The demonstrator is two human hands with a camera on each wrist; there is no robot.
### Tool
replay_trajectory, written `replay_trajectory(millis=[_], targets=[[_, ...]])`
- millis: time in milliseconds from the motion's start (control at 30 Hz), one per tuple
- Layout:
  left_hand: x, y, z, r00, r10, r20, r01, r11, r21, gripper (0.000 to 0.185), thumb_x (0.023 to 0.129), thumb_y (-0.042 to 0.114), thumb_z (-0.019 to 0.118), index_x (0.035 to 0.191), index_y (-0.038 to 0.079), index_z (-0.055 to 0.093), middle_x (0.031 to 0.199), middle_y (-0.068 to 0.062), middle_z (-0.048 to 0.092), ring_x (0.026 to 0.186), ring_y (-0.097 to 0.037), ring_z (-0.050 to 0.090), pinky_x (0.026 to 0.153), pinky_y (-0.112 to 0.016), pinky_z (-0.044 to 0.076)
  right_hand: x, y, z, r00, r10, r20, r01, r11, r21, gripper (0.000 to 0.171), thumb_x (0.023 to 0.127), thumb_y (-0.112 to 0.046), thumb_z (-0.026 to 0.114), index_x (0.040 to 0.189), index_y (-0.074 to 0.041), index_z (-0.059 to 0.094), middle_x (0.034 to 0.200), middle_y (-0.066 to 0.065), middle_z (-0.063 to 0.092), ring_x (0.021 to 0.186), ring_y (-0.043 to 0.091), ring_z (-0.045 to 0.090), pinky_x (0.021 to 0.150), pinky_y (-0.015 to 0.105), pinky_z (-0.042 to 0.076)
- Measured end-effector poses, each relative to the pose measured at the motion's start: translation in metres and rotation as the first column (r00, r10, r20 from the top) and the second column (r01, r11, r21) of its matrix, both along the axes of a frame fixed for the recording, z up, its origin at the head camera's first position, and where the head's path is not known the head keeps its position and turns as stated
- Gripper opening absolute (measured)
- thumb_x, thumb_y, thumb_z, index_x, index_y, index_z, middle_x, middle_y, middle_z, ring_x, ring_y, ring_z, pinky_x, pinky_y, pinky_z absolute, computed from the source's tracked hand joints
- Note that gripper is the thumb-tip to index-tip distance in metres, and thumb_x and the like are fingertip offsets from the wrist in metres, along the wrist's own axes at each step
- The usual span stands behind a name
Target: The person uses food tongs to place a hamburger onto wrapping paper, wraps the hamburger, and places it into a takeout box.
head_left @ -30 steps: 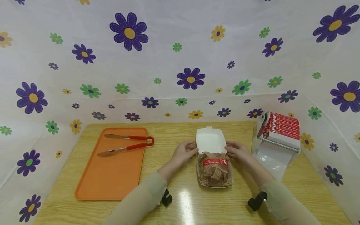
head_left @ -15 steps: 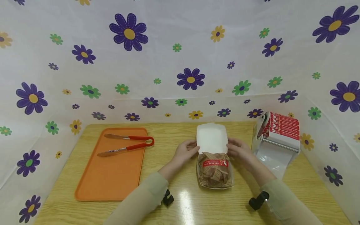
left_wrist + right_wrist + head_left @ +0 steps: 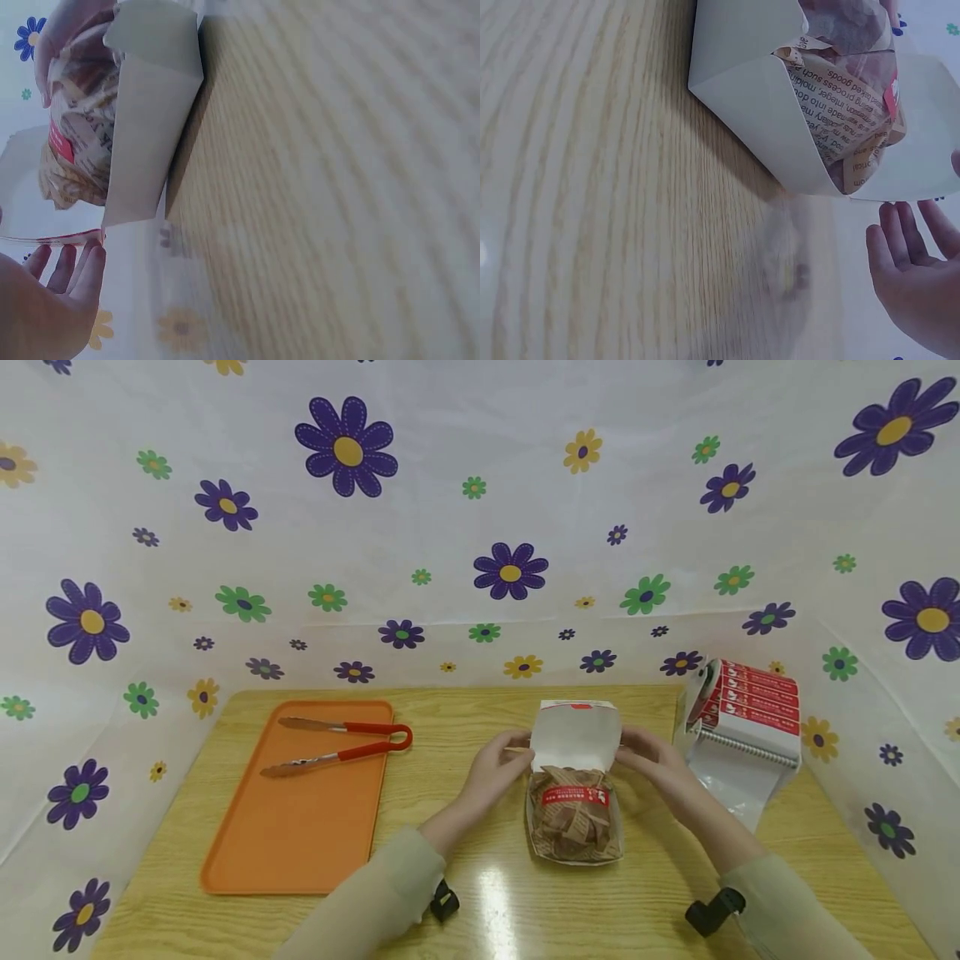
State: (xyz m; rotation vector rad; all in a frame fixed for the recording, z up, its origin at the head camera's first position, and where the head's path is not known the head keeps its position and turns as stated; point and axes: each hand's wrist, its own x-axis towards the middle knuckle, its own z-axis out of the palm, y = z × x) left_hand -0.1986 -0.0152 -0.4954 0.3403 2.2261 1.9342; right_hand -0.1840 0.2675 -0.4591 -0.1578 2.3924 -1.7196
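A white burger box [image 3: 576,737] stands open on the table, its lid tilted up at the back. In its base sits a burger wrapped in brown printed paper [image 3: 573,822] with a red label. My left hand [image 3: 491,772] holds the lid's left side, its fingers [image 3: 75,274] on the outer edge. At the lid's right side, my right hand [image 3: 660,768] holds it the same way, fingers [image 3: 900,236] along the edge. Each thumb lies toward the lid's inner side.
On the left lies an orange tray [image 3: 292,839] with red-handled tongs [image 3: 360,750] resting partly over its right edge. A dispenser with a roll of red-and-white labels [image 3: 753,702] stands at the back right. A flowered sheet [image 3: 420,527] hangs behind the table.
The lid has swung up from leaning back, so its front flap now shows at the top. Both hands moved with it, the right one slightly to the right. The wrapped burger stayed put.
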Motion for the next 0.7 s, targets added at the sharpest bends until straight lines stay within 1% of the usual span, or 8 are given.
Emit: replay_trajectory(millis=[133, 200, 267, 367, 400, 500, 600, 700], targets=[[0.007, -0.002, 0.001, 0.999, -0.023, -0.023, 0.023, 0.999, 0.035, 0.039, 0.107, 0.019, 0.057, 0.14, -0.001, 0.062, 0.14, -0.022, 0.066, 0.121, -0.039, 0.069, 0.105, -0.047, 0.059, 0.01, 0.003, 0.004, 0.999, 0.037, -0.037, -0.037, 0.999, -0.008, 0.051, 0.107, -0.011, 0.057, 0.151, 0.012, 0.045, 0.149, 0.035, 0.052, 0.113, -0.01, 0.059, 0.1, 0.01, 0.048], [0.011, -0.003, 0.002, 0.999, -0.035, -0.041, 0.036, 0.998, 0.042, 0.037, 0.108, 0.019, 0.055, 0.138, -0.002, 0.063, 0.14, -0.023, 0.066, 0.121, -0.04, 0.069, 0.108, -0.05, 0.058, 0.016, 0.005, 0.006, 0.998, 0.05, -0.049, -0.051, 0.999, -0.004, 0.05, 0.106, -0.009, 0.056, 0.15, 0.013, 0.046, 0.144, 0.031, 0.058, 0.112, -0.01, 0.06, 0.098, 0.011, 0.05], [0.015, -0.004, 0.002, 0.997, -0.044, -0.063, 0.046, 0.999, 0.025, 0.037, 0.109, 0.018, 0.054, 0.138, -0.003, 0.063, 0.14, -0.023, 0.066, 0.121, -0.041, 0.069, 0.108, -0.049, 0.057, 0.021, 0.006, 0.008, 0.996, 0.066, -0.064, -0.066, 0.998, -0.007, 0.049, 0.106, -0.007, 0.055, 0.149, 0.015, 0.046, 0.138, 0.02, 0.064, 0.113, -0.01, 0.06, 0.097, 0.012, 0.052], [0.021, -0.006, 0.003, 0.992, -0.068, -0.103, 0.068, 0.998, -0.003, 0.037, 0.111, 0.019, 0.052, 0.138, -0.004, 0.061, 0.141, -0.025, 0.064, 0.123, -0.041, 0.068, 0.11, -0.045, 0.057, 0.027, 0.008, 0.008, 0.992, 0.081, -0.092, -0.082, 0.997, -0.011, 0.046, 0.107, -0.006, 0.053, 0.146, 0.016, 0.047, 0.13, -0.008, 0.067, 0.113, -0.012, 0.06, 0.097, 0.01, 0.052], [0.023, -0.006, 0.003, 0.992, -0.077, -0.101, 0.077, 0.997, -0.003, 0.037, 0.111, 0.019, 0.053, 0.139, -0.004, 0.06, 0.143, -0.024, 0.063, 0.126, -0.041, 0.067, 0.111, -0.043, 0.057, 0.029, 0.008, 0.008, 0.99, 0.091, -0.105, -0.093, 0.996, -0.015, 0.045, 0.108, -0.006, 0.051, 0.147, 0.016, 0.047, 0.128, -0.015, 0.066, 0.114, -0.011, 0.06, 0.098, 0.01, 0.051], [0.029, -0.007, 0.003, 0.989, -0.103, -0.108, 0.104, 0.995, 0.008, 0.039, 0.11, 0.019, 0.055, 0.142, -0.004, 0.057, 0.144, -0.024, 0.06, 0.13, -0.04, 0.064, 0.113, -0.04, 0.056, 0.033, 0.01, 0.006, 0.984, 0.111, -0.139, -0.116, 0.993, -0.029, 0.043, 0.111, -0.01, 0.046, 0.146, 0.016, 0.048, 0.126, -0.028, 0.065, 0.118, -0.011, 0.061, 0.101, 0.007, 0.048], [0.033, -0.007, 0.003, 0.987, -0.119, -0.111, 0.123, 0.992, 0.026, 0.04, 0.11, 0.019, 0.057, 0.142, -0.005, 0.055, 0.144, -0.025, 0.059, 0.133, -0.04, 0.062, 0.116, -0.04, 0.054, 0.037, 0.011, 0.005, 0.977, 0.136, -0.163, -0.145, 0.989, -0.043, 0.044, 0.114, -0.012, 0.039, 0.145, 0.017, 0.048, 0.13, -0.029, 0.064, 0.122, -0.011, 0.06, 0.105, 0.008, 0.046], [0.036, -0.007, 0.003, 0.986, -0.121, -0.117, 0.125, 0.992, 0.027, 0.039, 0.109, 0.019, 0.059, 0.139, -0.006, 0.056, 0.143, -0.025, 0.059, 0.133, -0.04, 0.062, 0.119, -0.043, 0.052, 0.042, 0.01, 0.007, 0.979, 0.119, -0.165, -0.122, 0.992, -0.008, 0.043, 0.115, -0.015, 0.038, 0.144, 0.014, 0.051, 0.129, -0.029, 0.064, 0.122, -0.013, 0.058, 0.105, 0.009, 0.046]])
